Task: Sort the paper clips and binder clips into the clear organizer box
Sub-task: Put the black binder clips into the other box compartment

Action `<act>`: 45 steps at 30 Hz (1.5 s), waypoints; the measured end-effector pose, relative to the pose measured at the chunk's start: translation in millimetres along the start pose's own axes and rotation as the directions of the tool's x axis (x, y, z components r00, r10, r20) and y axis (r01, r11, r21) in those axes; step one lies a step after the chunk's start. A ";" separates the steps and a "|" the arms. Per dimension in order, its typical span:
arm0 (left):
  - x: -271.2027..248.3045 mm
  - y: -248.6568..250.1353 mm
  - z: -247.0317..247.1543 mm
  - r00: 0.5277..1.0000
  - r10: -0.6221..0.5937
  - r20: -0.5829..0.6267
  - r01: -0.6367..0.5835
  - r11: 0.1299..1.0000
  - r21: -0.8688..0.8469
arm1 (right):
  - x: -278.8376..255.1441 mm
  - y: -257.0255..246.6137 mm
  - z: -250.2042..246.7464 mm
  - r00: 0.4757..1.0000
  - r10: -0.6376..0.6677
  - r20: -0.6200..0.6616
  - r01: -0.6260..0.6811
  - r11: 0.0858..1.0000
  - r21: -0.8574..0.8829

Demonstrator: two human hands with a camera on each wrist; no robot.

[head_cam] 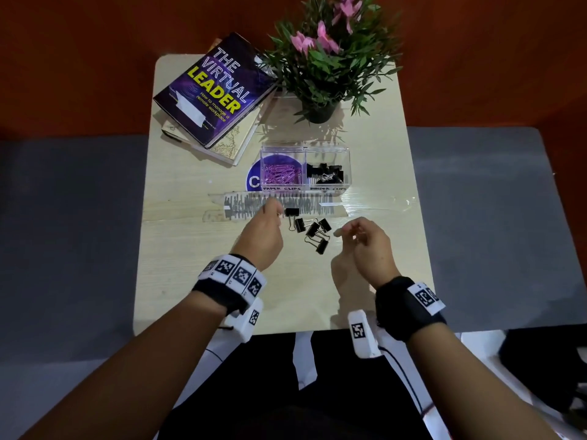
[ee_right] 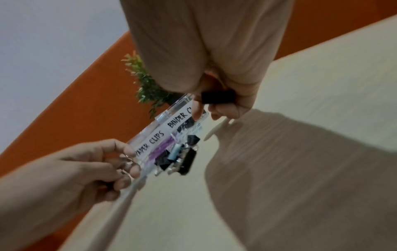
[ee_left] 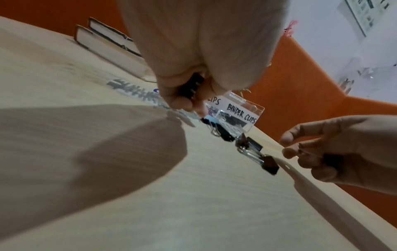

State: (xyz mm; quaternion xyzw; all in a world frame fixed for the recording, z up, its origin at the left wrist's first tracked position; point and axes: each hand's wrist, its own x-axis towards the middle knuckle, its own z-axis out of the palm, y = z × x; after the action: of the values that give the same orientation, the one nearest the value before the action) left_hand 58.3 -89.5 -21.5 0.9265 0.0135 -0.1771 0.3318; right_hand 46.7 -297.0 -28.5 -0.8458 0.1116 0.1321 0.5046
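The clear organizer box [head_cam: 347, 154] stands mid-table, with purple paper clips [head_cam: 281, 174] in its left compartment and black binder clips [head_cam: 325, 173] in its right one. Several loose black binder clips [head_cam: 313, 232] lie on the table in front of it, between my hands. My left hand [head_cam: 273, 213] hovers at their left edge and pinches one binder clip [ee_left: 191, 86] in curled fingers. My right hand [head_cam: 352, 231] is at their right, its fingers curled round another black binder clip [ee_right: 218, 98], which is hidden in the head view.
A stack of books [head_cam: 212, 93] lies at the back left and a potted plant [head_cam: 330, 58] at the back right. A taped strip with grey marks [head_cam: 247, 204] runs in front of the box. The table's front edge [head_cam: 222, 332] is near my wrists.
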 end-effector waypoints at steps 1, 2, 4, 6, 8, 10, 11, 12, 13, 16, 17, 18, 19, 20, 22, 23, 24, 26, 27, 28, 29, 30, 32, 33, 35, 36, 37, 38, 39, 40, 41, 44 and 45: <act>3.7 2.3 2.0 1.000 -0.002 -0.029 0.003 1.000 0.013 | -1.0 -3.4 2.8 0.999 0.033 -0.011 -0.033 0.999 0.035; 6.6 4.2 5.4 0.999 0.000 -0.049 0.002 0.999 0.042 | -1.9 -4.4 5.7 0.999 0.034 -0.021 -0.033 0.999 0.025; 11.4 5.0 14.5 0.999 0.000 -0.054 0.006 0.994 0.110 | -6.2 -8.8 12.2 1.000 -0.024 -0.009 0.022 0.992 -0.125; 13.1 5.8 20.9 0.999 0.031 -0.026 -0.026 0.987 0.159 | -10.7 -9.1 21.2 0.991 -0.091 0.096 0.116 0.949 -0.294; 13.8 7.3 23.6 0.997 0.078 -0.008 -0.075 0.977 0.201 | -13.4 -6.9 29.1 0.975 -0.114 0.190 0.184 0.895 -0.406; 13.3 7.6 23.7 0.993 0.117 -0.003 -0.114 0.971 0.209 | -14.9 -3.5 34.1 0.966 -0.149 0.211 0.227 0.879 -0.419; 12.9 7.6 23.0 0.991 0.131 0.000 -0.128 0.969 0.211 | -15.2 -2.9 35.2 0.966 -0.152 0.209 0.227 0.884 -0.408; 12.5 7.1 22.7 0.990 0.143 0.006 -0.141 0.966 0.217 | -15.4 -2.3 36.2 0.970 -0.134 0.204 0.209 0.888 -0.409; 12.2 6.1 22.7 0.988 0.155 0.013 -0.154 0.963 0.223 | -16.2 -2.7 36.3 0.974 -0.106 0.201 0.183 0.890 -0.418; 11.2 4.9 20.5 0.985 0.167 0.050 -0.174 0.958 0.227 | -18.1 -0.4 33.6 0.971 -0.116 0.210 0.198 0.882 -0.428; 11.7 4.5 19.3 0.982 0.174 0.067 -0.185 0.953 0.240 | -18.4 -0.2 32.1 0.969 -0.124 0.216 0.207 0.883 -0.420; 12.2 4.1 17.7 0.980 0.179 0.086 -0.196 0.946 0.257 | -18.0 0.4 30.6 0.969 -0.121 0.213 0.201 0.890 -0.410; 12.6 4.2 15.5 0.978 0.181 0.102 -0.202 0.941 0.272 | -17.4 0.7 29.2 0.972 -0.116 0.202 0.190 0.898 -0.397; 13.2 4.2 13.1 0.977 0.184 0.112 -0.209 0.935 0.286 | -16.5 1.3 27.8 0.975 -0.115 0.188 0.181 0.904 -0.386; 14.1 4.8 8.7 0.973 0.197 0.121 -0.226 0.922 0.315 | -14.6 0.9 23.3 0.977 -0.139 0.160 0.189 0.911 -0.367; 14.2 5.3 6.9 0.972 0.199 0.128 -0.231 0.916 0.329 | -13.9 0.1 20.4 0.976 -0.159 0.148 0.202 0.913 -0.354; 14.0 5.5 5.6 0.971 0.199 0.135 -0.234 0.912 0.336 | -13.4 -1.9 17.1 0.973 -0.186 0.134 0.221 0.914 -0.339; 13.4 5.7 4.6 0.968 0.203 0.146 -0.242 0.910 0.337 | -10.8 -8.7 9.5 0.964 -0.253 0.085 0.267 0.910 -0.316; 12.7 5.8 4.1 0.968 0.203 0.150 -0.243 0.910 0.336 | -8.2 -14.6 5.2 0.958 -0.282 0.053 0.284 0.907 -0.310; 12.1 5.7 3.9 0.968 0.203 0.148 -0.242 0.911 0.333 | -4.6 -22.3 0.9 0.952 -0.304 0.021 0.295 0.905 -0.307; 11.8 5.4 4.1 0.970 0.198 0.142 -0.235 0.915 0.328 | -0.1 -31.2 -3.4 0.947 -0.320 -0.010 0.301 0.901 -0.311; 11.7 5.3 4.5 0.973 0.191 0.132 -0.224 0.921 0.318 | 5.7 -39.9 -7.4 0.943 -0.330 -0.037 0.303 0.900 -0.314; 11.8 4.4 6.8 0.978 0.183 0.097 -0.204 0.933 0.297 | 19.5 -58.0 -15.0 0.934 -0.349 -0.079 0.311 0.900 -0.304; 11.7 3.5 8.6 0.980 0.182 0.077 -0.197 0.934 0.299 | 27.0 -66.4 -17.8 0.927 -0.364 -0.095 0.321 0.897 -0.304; 11.2 0.3 13.3 0.981 0.187 0.056 -0.195 0.921 0.338 | 43.8 -79.5 -19.5 0.914 -0.391 -0.104 0.340 0.883 -0.324; 10.4 -1.8 15.9 0.980 0.190 0.058 -0.198 0.912 0.360 | 52.0 -84.3 -18.8 0.915 -0.393 -0.093 0.341 0.875 -0.343; 9.1 -3.9 18.2 0.980 0.192 0.057 -0.199 0.906 0.373 | 58.8 -87.7 -17.4 0.921 -0.383 -0.069 0.334 0.870 -0.364; 8.3 -5.6 20.3 0.979 0.196 0.052 -0.201 0.904 0.377 | 63.6 -89.3 -15.6 0.930 -0.364 -0.040 0.322 0.866 -0.382; 7.7 -6.8 21.8 0.980 0.195 0.045 -0.198 0.908 0.370 | 65.5 -89.2 -14.2 0.938 -0.347 -0.021 0.312 0.866 -0.392; 7.7 -7.6 22.8 0.980 0.194 0.031 -0.193 0.917 0.350 | 64.1 -87.4 -14.0 0.943 -0.333 -0.017 0.300 0.871 -0.390; 7.9 -8.1 23.2 0.982 0.189 0.015 -0.184 0.929 0.322 | 60.2 -83.8 -15.2 0.945 -0.324 -0.030 0.289 0.877 -0.384; 10.2 -9.3 23.9 0.985 0.167 -0.031 -0.156 0.961 0.230 | 37.4 -54.5 -29.2 0.962 -0.252 -0.100 0.194 0.897 -0.397; 10.7 -9.9 24.7 0.986 0.166 -0.034 -0.155 0.964 0.215 | 26.4 -41.7 -36.9 0.971 -0.204 -0.128 0.141 0.912 -0.384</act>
State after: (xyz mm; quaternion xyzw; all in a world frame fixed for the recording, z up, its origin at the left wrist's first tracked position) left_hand 59.0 -98.0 -48.9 0.9588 -0.0716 -0.1260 0.2442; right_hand 88.9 -311.7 13.8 -0.9407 0.0508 0.0352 0.3336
